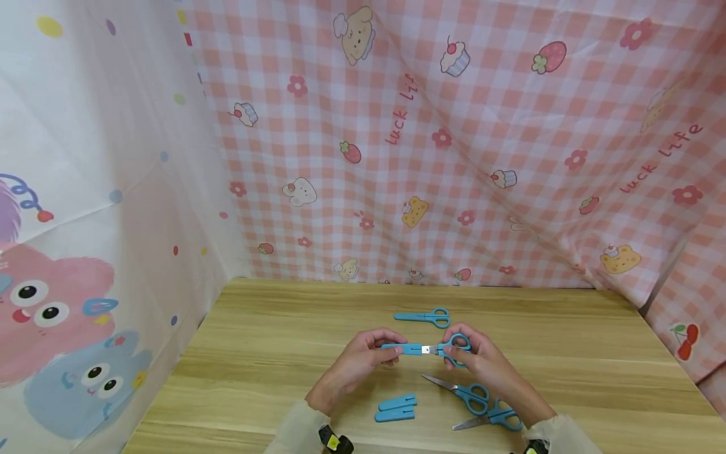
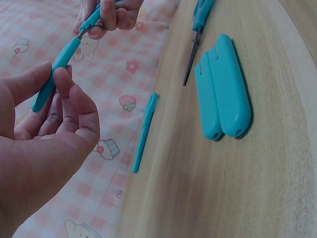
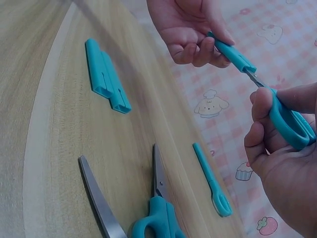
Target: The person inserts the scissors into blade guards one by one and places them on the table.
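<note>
My left hand (image 1: 365, 353) pinches a blue scissors cover (image 1: 409, 349) between thumb and fingers. Held by its blue handles in my right hand (image 1: 476, 356) is a pair of scissors (image 3: 290, 121). Its blades sit partly inside the cover, with a short stretch of metal showing between cover and handles. Both hands hold these above the wooden table. Nearer me, below the right hand, lie two uncovered scissors, one (image 1: 472, 396) slightly farther off than the other (image 1: 499, 416). Two loose blue covers (image 2: 208, 96) (image 2: 230, 84) lie side by side below the left hand.
Beyond the hands, a covered pair of scissors (image 1: 422, 317) lies on the wooden table (image 1: 272, 328). A pink checked cloth (image 1: 340, 113) hangs behind the table, and a white cartoon-print cloth (image 1: 142, 239) hangs at the left.
</note>
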`<state>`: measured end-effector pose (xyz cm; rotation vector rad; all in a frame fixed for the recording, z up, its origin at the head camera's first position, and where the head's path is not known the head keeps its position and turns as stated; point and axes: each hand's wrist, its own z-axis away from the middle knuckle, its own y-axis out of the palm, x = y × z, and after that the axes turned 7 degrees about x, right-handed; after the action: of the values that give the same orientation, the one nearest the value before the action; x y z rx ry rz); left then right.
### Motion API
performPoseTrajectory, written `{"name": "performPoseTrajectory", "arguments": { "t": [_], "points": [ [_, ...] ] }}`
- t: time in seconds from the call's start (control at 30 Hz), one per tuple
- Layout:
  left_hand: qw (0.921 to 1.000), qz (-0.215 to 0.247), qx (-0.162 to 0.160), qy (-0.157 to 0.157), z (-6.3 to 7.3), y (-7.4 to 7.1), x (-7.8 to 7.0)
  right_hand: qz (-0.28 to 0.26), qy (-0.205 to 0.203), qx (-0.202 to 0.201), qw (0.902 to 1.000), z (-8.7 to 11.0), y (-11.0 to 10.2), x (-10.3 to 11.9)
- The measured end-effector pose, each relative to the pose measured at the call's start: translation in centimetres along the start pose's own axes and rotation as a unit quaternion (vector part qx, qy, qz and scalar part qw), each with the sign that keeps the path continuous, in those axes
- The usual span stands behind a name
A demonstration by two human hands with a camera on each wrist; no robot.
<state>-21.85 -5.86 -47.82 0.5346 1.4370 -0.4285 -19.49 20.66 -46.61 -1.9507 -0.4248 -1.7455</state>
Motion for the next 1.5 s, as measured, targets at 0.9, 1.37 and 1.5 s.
{"name": "performPoseTrajectory", "arguments": {
  "t": [0.9,1.37,1.5],
  "points": [
    [1.0000,-0.002,-0.003,-0.003,-0.31,0.46,-0.33,0.006,0.011,-0.003,0.9999,0.00,0.27,0.51],
    [0.9982,-0.056,-0.023,0.000,-0.32,0.78,-0.28,0.002,0.008,-0.008,0.9999,-0.03,0.35,0.24],
    [0.9975,-0.065,-0.028,-0.002,-0.38,0.78,-0.07,0.003,0.007,-0.008,0.9999,0.01,0.42,0.19]
  ]
}}
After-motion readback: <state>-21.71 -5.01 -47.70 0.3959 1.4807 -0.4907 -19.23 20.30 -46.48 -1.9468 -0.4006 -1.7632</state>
